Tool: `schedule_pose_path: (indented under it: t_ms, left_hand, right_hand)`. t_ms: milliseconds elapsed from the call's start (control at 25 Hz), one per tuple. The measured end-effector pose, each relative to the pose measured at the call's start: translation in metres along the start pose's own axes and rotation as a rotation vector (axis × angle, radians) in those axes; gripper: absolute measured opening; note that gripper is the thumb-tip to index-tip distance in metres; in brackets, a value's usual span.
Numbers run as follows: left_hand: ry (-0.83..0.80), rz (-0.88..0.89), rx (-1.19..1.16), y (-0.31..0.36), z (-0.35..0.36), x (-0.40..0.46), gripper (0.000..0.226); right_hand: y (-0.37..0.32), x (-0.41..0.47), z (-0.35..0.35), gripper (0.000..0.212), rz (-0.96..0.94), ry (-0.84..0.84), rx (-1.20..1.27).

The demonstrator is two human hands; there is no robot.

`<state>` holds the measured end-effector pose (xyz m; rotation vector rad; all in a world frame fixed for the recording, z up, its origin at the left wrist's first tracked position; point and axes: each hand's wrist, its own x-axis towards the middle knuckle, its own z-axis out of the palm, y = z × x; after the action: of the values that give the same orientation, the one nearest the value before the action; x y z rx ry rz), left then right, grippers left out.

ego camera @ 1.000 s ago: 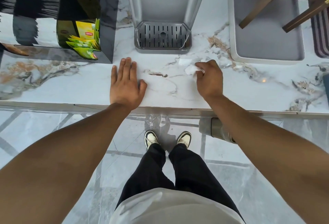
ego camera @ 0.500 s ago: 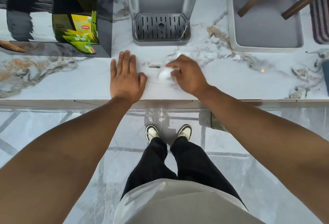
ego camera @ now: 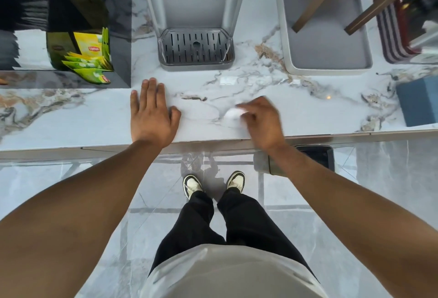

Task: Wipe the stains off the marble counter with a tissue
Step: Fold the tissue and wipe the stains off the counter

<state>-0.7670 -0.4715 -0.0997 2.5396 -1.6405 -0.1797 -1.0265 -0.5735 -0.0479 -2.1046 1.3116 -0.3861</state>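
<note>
The landmark is the grey drip tray [ego camera: 196, 46] of the dispenser standing at the back centre of the marble table [ego camera: 71, 117].

Far left of the drip tray, a glossy black organiser [ego camera: 118, 25] holds yellow and green Lipton tea sachets [ego camera: 88, 58], fanned toward the front edge of the table.

In front of the drip tray and slightly left of it, the left hand [ego camera: 151, 113] lies palm-down on the table. Its grip is open: fingers extended together toward the tray, thumb spread to the side, nothing held.

Directly in front of the drip tray, between the tray and the two hands, a short dark brown streak [ego camera: 193, 98] marks the marble. Whether it is a stain or veining cannot be told.

In front of the drip tray and slightly right of it, the right hand [ego camera: 263, 122] is near the table's front edge. Its grip is closed on a crumpled white tissue [ego camera: 233, 113], pressed against the marble; only the part at the fingertips shows. The hand and tissue are motion-blurred.

Right of the drip tray, a pale grey tray [ego camera: 327, 44] rests on the table with wooden legs [ego camera: 315, 1] standing in it. Far right of the drip tray, a blue box [ego camera: 418, 101] sits at the frame edge.

Below the table edge, the floor shows black trousers and two light shoes [ego camera: 213, 182].
</note>
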Motion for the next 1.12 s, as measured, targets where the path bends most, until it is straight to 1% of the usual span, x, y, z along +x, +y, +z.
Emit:
schedule_pose_path:
  t_ms: [40,80,120,160,200,240,320,360,400,440,480,520,600,640,680,720,800,840,920,960,1000,1040,1120]
  left_hand:
    - [-0.004,-0.001,0.001,0.0,0.0,0.0,0.07]
    - [-0.008,-0.004,0.003,0.0,-0.001,-0.001,0.07]
    - [-0.011,-0.003,0.007,0.0,-0.001,-0.001,0.07]
    - [-0.016,0.0,0.01,0.001,-0.001,-0.001,0.07]
    - [-0.022,-0.002,0.01,0.001,-0.002,0.0,0.07]
    - [-0.026,-0.003,0.01,0.001,-0.002,0.0,0.07]
    - [-0.024,-0.001,0.011,0.001,-0.002,-0.002,0.07]
    - [-0.02,0.001,0.009,0.001,-0.002,-0.002,0.07]
    - [-0.019,0.002,0.003,0.001,-0.003,-0.002,0.069]
    - [-0.02,0.003,-0.003,0.001,-0.003,-0.002,0.069]
    - [-0.021,0.004,-0.004,0.002,-0.004,-0.002,0.069]
    - [-0.02,0.003,0.0,0.002,-0.005,-0.002,0.069]
    - [-0.029,-0.003,0.001,0.001,-0.006,-0.002,0.069]
    - [-0.037,-0.004,-0.002,0.002,-0.006,-0.002,0.069]
    - [-0.04,-0.005,0.0,0.002,-0.006,-0.002,0.069]
    - [-0.039,-0.004,0.001,0.002,-0.006,-0.002,0.07]
    - [-0.039,-0.006,-0.001,0.002,-0.006,-0.002,0.07]
    - [-0.037,-0.009,-0.003,0.001,-0.005,-0.002,0.071]
    - [-0.035,-0.006,-0.001,0.0,-0.005,-0.003,0.071]
    - [-0.04,-0.002,-0.009,0.0,-0.005,-0.003,0.071]
    - [-0.046,0.003,-0.022,-0.001,-0.006,-0.002,0.072]
    - [-0.049,0.009,-0.038,-0.002,-0.006,-0.002,0.072]
    - [-0.042,0.023,-0.072,-0.004,-0.007,-0.001,0.07]
  right_hand:
    - [0.01,0.002,-0.01,0.036,0.161,0.136,-0.068]
    - [0.016,-0.001,-0.012,0.036,0.292,0.214,-0.105]
    - [0.015,-0.007,-0.007,0.037,0.364,0.236,-0.12]
    - [0.009,-0.015,0.004,0.036,0.356,0.224,-0.13]
    - [-0.004,-0.025,0.019,0.036,0.27,0.188,-0.147]
    - [-0.019,-0.035,0.036,0.037,0.132,0.133,-0.163]
    - [-0.045,-0.047,0.06,0.039,-0.136,-0.032,-0.134]
    - [-0.053,-0.048,0.065,0.038,-0.233,-0.122,-0.091]
    - [-0.055,-0.048,0.064,0.036,-0.303,-0.196,-0.045]
    - [-0.052,-0.048,0.058,0.036,-0.321,-0.228,0.001]
    - [-0.044,-0.046,0.049,0.036,-0.274,-0.178,0.041]
    - [-0.032,-0.043,0.039,0.035,-0.164,-0.042,0.072]
    - [0.003,-0.031,0.009,0.029,0.2,0.351,0.078]
    - [0.024,-0.028,-0.008,0.025,0.348,0.477,0.022]
    - [0.04,-0.025,-0.021,0.022,0.442,0.531,-0.047]
    - [0.049,-0.023,-0.026,0.022,0.477,0.521,-0.108]
    - [0.04,-0.015,-0.012,0.025,0.414,0.396,-0.182]
    - [0.025,-0.011,0.005,0.027,0.324,0.307,-0.215]
    - [-0.018,-0.017,0.05,0.032,0.036,0.082,-0.387]
    - [-0.039,-0.022,0.07,0.034,-0.088,0.002,-0.435]
    - [-0.055,-0.027,0.084,0.035,-0.156,-0.037,-0.378]
    - [-0.065,-0.032,0.091,0.035,-0.204,-0.074,-0.267]
    - [-0.068,-0.035,0.084,0.031,-0.359,-0.18,-0.076]
